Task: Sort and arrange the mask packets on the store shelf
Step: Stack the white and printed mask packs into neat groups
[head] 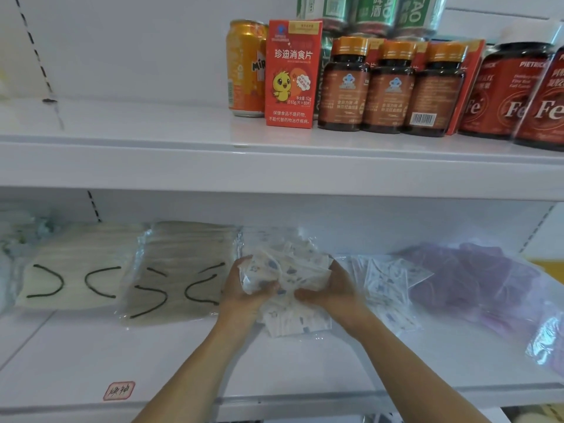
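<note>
**Both hands gather printed mask packets at mid-shelf**

On the lower shelf point(76, 355), the sorted stock lies at the left: a cream packet point(76, 270) rests flat with its black ear loops facing up, and a grey packet point(180, 270) lies just beside it, edges nearly touching. The two appear set side by side by colour, faces up so a shopper can read them at a glance.

At the centre, the left hand point(244, 288) and the right hand point(329, 288) close in from either side on a loose bundle of printed packets point(287, 270). The fingers of both hands curl round the bundle's ends, thumbs toward the middle, holding it just above more printed packets that lie on the shelf beneath. The two-sided hold looks meant to square slippery sleeves into one even stack before they are set down; that is a judgement, since the bundle is blurred.

Right of the hands, a spread of white packets point(387, 288) lies fanned and crooked, apparently not yet tidied. Farther right, purple packets point(464, 276) sit heaped in clear plastic, well apart from the neat pair at the left and seemingly waiting their turn.

Above, the upper shelf point(152, 154) carries an orange can point(244, 68), a red box point(291, 74), brown bottles point(387, 87) and red jars point(518, 96), standing upright with labels mostly facing forward.
</note>
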{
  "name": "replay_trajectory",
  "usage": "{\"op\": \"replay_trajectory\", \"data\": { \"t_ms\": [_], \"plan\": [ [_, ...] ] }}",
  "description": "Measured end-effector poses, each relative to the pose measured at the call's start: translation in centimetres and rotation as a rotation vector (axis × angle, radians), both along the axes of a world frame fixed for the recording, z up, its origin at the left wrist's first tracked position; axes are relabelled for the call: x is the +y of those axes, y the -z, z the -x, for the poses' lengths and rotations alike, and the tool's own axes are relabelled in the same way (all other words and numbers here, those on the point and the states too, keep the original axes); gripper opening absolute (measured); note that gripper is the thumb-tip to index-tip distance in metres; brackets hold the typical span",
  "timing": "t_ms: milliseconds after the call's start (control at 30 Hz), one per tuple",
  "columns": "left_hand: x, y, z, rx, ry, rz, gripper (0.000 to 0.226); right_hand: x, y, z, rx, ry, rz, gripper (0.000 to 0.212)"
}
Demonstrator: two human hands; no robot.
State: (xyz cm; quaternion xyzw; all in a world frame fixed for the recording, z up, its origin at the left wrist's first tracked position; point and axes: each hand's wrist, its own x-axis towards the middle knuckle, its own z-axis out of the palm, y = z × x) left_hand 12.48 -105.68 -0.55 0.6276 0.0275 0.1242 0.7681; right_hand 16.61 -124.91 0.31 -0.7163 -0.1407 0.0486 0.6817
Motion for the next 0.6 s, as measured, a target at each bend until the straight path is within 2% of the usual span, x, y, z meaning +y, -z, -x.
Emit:
{"op": "replay_trajectory", "data": {
  "t_ms": [100,167,233,300,367,433,533,600],
  "plan": [
    [1.1,-0.5,-0.3,-0.042,-0.019,-0.152,0.048,-0.7,0.3,-0.4,0.028,0.017,-0.038,0.067],
    [2.2,-0.2,-0.2,-0.032,0.04,-0.279,0.055,-1.2,0.9,-0.4,0.061,0.013,-0.008,0.074],
    [2.4,0.8,0.3,-0.02,0.18,-0.272,0.067,-1.1,1.9,0.0,0.079,-0.022,0.04,0.072],
    [1.8,1.9,0.8,0.035,0.21,-0.149,0.065,-0.6,2.5,0.5,0.073,-0.009,0.06,0.07],
    [1.0,2.1,1.3,0.028,0.164,-0.082,0.049,0.0,2.5,0.7,0.06,0.005,0.051,0.068],
    [0.3,2.4,1.2,0.02,0.144,0.019,0.042,0.0,1.9,0.6,0.063,-0.003,0.033,0.065],
    [-0.4,2.8,1.0,0.024,0.141,0.307,0.053,-0.7,1.0,0.4,0.071,-0.03,-0.032,0.062],
    [-1.0,3.0,1.3,0.04,0.143,0.422,0.057,-0.8,0.7,0.8,0.088,-0.08,-0.081,0.059]
  ]
}}
